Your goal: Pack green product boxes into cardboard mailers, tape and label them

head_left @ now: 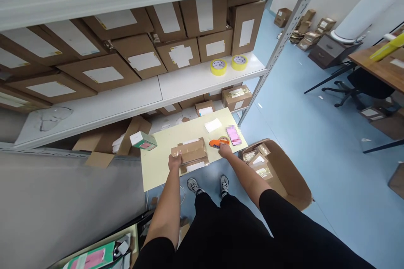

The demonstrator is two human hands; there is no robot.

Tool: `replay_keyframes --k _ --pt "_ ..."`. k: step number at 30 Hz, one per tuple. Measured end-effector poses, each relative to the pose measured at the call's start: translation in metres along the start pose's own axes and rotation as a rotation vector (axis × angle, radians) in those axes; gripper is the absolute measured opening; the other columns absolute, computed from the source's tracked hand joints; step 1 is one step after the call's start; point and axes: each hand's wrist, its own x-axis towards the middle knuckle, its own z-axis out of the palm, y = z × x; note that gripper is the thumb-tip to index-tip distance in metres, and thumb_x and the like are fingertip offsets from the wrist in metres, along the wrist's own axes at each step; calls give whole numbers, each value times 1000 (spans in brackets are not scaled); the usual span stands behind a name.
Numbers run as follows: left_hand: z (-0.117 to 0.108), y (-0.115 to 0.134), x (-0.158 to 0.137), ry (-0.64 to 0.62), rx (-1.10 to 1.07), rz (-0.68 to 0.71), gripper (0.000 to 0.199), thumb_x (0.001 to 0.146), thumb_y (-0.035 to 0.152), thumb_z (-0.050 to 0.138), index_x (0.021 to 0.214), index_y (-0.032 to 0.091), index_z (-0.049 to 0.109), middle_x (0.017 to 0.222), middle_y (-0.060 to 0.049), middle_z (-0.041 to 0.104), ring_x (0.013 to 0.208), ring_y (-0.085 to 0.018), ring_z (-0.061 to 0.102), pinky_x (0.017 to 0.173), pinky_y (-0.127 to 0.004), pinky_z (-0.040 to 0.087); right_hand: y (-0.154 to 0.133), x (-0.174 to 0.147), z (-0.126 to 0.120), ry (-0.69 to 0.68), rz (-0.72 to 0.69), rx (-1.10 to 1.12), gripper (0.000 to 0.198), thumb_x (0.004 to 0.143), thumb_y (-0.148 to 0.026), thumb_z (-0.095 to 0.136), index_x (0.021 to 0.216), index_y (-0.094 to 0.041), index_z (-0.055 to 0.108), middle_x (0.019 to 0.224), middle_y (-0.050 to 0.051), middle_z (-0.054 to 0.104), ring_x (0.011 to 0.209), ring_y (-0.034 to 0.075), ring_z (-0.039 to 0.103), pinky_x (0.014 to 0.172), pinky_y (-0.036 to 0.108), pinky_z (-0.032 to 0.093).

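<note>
Presently, a cardboard box [191, 152] is lying on the worktop [156, 176].
Left hand [175, 162] is clamping its fingers on the box's left end; right hand [225, 150] is clamping its own around an orange tape dispenser [215, 143].

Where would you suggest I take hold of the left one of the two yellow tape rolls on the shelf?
I'd pinch the left tape roll by its outer rim, from the shelf's open front: it lies flat, with cardboard boxes behind.

Shelving [126, 96], stacked cartons [204, 13] and tape rolls [218, 71] mark this as a packing storeroom.
</note>
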Motion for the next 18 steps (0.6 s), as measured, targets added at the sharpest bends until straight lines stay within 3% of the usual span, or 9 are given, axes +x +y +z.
replay_keyframes --k 6,11,15,18 --pt "-11 2 -3 -64 24 -108 55 84 65 66 117 20 66 124 -20 74 119 -38 70 93 -44 55 -2 12 -10 -9 24 -28 40 89 -35 70 122 -13 64 103 19 75 103 31 70 89 37 50" --pt "-10 11 -15 -85 -23 -141 60 92 61 58 134 19 56 128 -21 72 120 -36 70 92 -43 55 -12 -3 -36 52 -74 219 43 94 -38 61 130 -14 59 113 16 72 100 29 68 84 36 53" --pt "-5 13 -19 -95 -105 -113 61 97 53 52 147 19 43 136 -18 69 122 -30 69 92 -37 54 -45 -20 -53 1 -214 503 46 94 -42 58 134 -19 55 119 10 68 104 27 65 92 38 53" --pt "-3 13 -19 -108 -150 -121 60 97 51 53 146 18 43 135 -19 69 120 -30 70 90 -36 54 -82 -34 -50 -24 -326 600 46 94 -46 59 132 -21 55 116 7 68 104 26 64 93 39 52"
